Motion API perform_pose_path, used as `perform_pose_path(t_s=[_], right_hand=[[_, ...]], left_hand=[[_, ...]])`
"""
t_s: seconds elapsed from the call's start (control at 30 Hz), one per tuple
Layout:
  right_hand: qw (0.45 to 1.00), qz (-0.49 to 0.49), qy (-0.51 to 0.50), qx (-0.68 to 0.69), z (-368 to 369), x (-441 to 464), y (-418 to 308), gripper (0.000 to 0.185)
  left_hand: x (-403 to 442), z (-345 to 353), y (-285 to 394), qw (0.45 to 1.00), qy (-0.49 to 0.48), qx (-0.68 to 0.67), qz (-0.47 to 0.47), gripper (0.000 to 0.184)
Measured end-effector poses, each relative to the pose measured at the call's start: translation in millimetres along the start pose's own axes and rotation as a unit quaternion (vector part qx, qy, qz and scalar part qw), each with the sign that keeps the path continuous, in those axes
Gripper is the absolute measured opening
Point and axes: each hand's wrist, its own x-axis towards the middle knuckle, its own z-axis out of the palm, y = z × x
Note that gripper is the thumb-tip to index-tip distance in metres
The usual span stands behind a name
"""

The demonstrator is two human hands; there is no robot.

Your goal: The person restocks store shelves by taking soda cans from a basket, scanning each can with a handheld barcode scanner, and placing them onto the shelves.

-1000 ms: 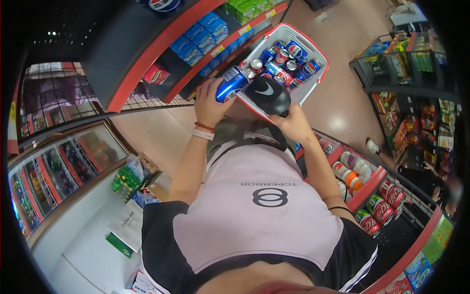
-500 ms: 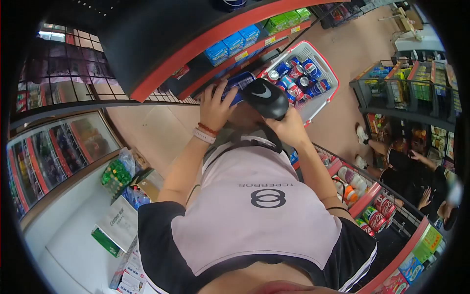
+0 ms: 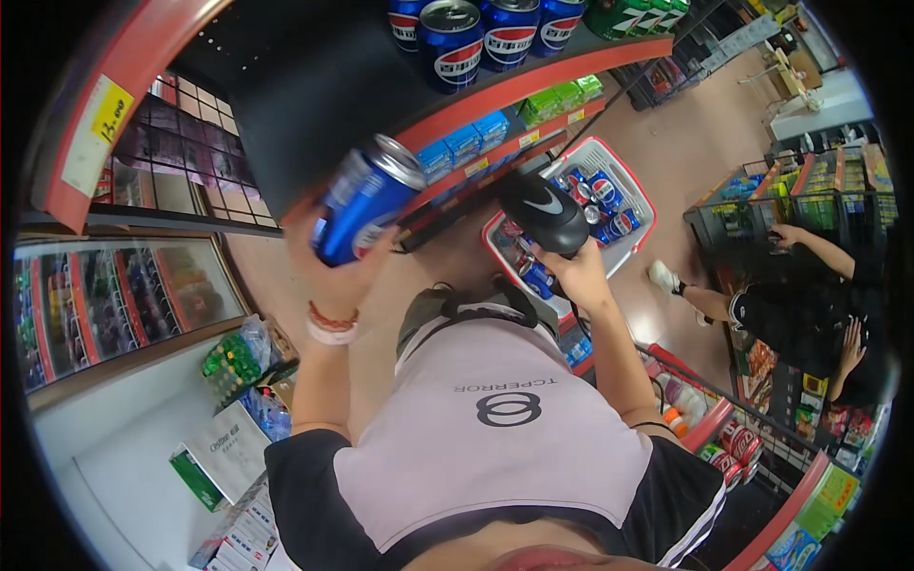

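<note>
The left hand, blurred, is curled around the lower part of a blue can, which it holds up, tilted, with its silver lid toward the upper right. A red bracelet and a pale band circle that wrist. The right hand is wrapped around the handle of a black scanner, whose rounded head points to the upper left, well apart from the held can. Below both arms spreads the person's pale pink and black shirt. At the lower left, a white and green box sits near a pack of green-topped bottles. Beyond the held can, more blue cans stand upright on a dark shelf with a red edge, beside some green cans. Small blue boxes and green boxes line the level beneath. Behind the scanner, a white basket with a red rim holds a heap of cans, partly hidden by the scanner and right hand. Farther right, another person in black is beside packed shelves.
</note>
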Motion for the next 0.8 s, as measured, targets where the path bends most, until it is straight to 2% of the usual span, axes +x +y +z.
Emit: perform_pose_path(t_s=[0.07, 0.1, 0.13, 0.2, 0.27, 0.33, 0.37, 0.4, 0.43, 0.5, 0.53, 0.57, 0.6, 0.63, 0.67, 0.8], right_hand=[[1.000, -0.025, 0.004, 0.002, -0.9, 3.2, 8.5, 0.023], [0.998, -0.066, 0.013, 0.003, -1.0, 5.6, 14.3, 0.022], [0.994, -0.107, 0.021, 0.003, -0.8, 7.7, 19.3, 0.022], [0.993, -0.119, 0.009, 0.005, 0.8, 7.7, 26.9, 0.022], [0.995, -0.096, -0.010, 0.005, 2.4, 4.9, 35.1, 0.023], [0.997, -0.083, -0.008, -0.006, 2.4, -1.3, 45.0, 0.024], [0.998, -0.068, -0.008, -0.004, 1.9, -4.9, 47.9, 0.024], [0.999, -0.053, -0.007, -0.003, 1.0, -8.0, 50.9, 0.024], [1.000, -0.013, 0.001, -0.006, -0.2, -11.1, 54.4, 0.024], [1.000, -0.008, 0.015, -0.006, -3.6, -15.7, 66.5, 0.025], [1.000, -0.002, 0.023, -0.006, -4.8, -17.9, 69.8, 0.026], [1.000, -0.002, 0.025, 0.004, -7.4, -22.9, 62.9, 0.027], [1.000, -0.001, 0.026, 0.002, -8.7, -25.5, 63.7, 0.027], [0.998, 0.032, 0.051, -0.008, -10.4, -28.2, 64.9, 0.026], [0.995, 0.064, 0.076, -0.019, -12.4, -30.5, 66.2, 0.025], [0.991, 0.088, 0.096, -0.035, -19.6, -33.9, 81.5, 0.024]], left_hand=[[36.8, -3.5, 1.4, 0.999, 0.028, 0.043, -0.017, 0.071], [55.2, -2.2, -0.9, 0.998, 0.032, 0.048, -0.012, 0.071], [73.9, 1.3, -5.1, 0.998, 0.016, 0.038, -0.053, 0.069], [103.9, 14.4, -18.5, 0.995, 0.004, 0.025, -0.098, 0.064], [130.4, 26.3, -25.4, 0.981, -0.022, 0.078, -0.176, 0.063], [153.7, 39.7, -45.9, 0.983, -0.010, 0.126, -0.136, 0.065], [167.3, 43.7, -48.5, 0.978, -0.025, 0.122, -0.170, 0.066], [179.5, 52.1, -74.0, 0.986, -0.020, 0.121, -0.116, 0.066], [194.5, 59.1, -88.6, 0.983, -0.034, 0.140, -0.112, 0.066], [227.2, 76.7, -95.6, 0.981, -0.048, 0.154, -0.107, 0.066], [250.4, 81.1, -90.0, 0.949, -0.216, 0.175, -0.150, 0.063], [270.0, 82.6, -83.1, 0.887, -0.377, 0.190, -0.188, 0.061], [286.2, 83.8, -72.8, 0.887, -0.377, 0.188, -0.189, 0.061], [300.9, 85.3, -60.1, 0.878, -0.463, 0.077, -0.089, 0.055], [308.9, 86.5, -54.7, 0.845, -0.534, -0.036, 0.014, 0.051], [315.5, 91.4, -53.3, 0.861, -0.508, -0.017, 0.007, 0.051]])
